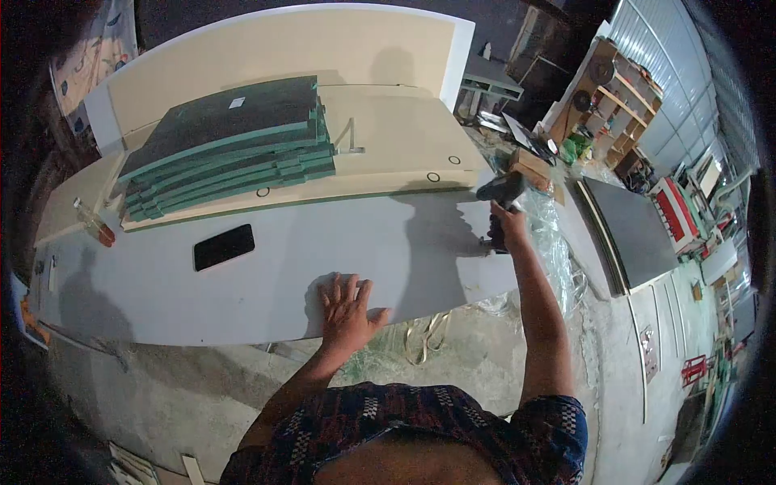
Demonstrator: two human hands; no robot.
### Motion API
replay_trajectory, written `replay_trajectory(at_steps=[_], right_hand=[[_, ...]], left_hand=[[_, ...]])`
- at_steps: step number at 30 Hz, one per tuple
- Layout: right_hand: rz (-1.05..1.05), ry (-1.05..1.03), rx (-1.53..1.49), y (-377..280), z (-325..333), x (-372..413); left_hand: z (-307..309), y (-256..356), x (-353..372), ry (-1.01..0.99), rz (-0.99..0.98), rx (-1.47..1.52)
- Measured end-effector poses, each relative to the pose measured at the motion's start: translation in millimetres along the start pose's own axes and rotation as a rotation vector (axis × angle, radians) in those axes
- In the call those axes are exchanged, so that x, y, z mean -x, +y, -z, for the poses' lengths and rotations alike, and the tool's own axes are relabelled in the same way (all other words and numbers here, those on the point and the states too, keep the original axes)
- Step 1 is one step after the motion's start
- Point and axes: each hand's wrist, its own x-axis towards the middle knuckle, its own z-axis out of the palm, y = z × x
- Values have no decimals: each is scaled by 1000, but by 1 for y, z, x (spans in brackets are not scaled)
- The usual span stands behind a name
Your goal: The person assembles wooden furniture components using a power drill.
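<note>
My left hand (347,307) lies flat with spread fingers near the front edge of the grey-white tabletop (339,242). At the table's right end, my right hand (511,220) is wrapped round the grip of a dark cordless drill (503,189). The drill stands upright, its base close over the tabletop and its head pointing left. A black smartphone (225,247) rests to the left, beyond my left hand. Farther back, a stack of dark boards with green edges (234,149) sits on a beige panel (388,129).
A small bottle with reddish contents (95,222) stands at the table's left. Clear plastic wrap (550,242) hangs by the right end. Dark panels (630,230) and a red-and-white box (676,214) are on the right. A wooden shelf (618,105) stands behind them.
</note>
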Motion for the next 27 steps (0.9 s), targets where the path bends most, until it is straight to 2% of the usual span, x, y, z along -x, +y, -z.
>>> replay_trajectory(at_steps=[4,10,16,27], right_hand=[[63,-154,53,-10,-38,29],[18,-263,50,-20,-85,67],[-6,-209,49,-6,-96,73],[-25,-247,49,-1,-94,67]], left_hand=[[3,-1,-1,1,50,25],[4,-4,2,-16,42,23],[0,-8,5,9,-14,57],[-1,-10,3,65,-66,33]])
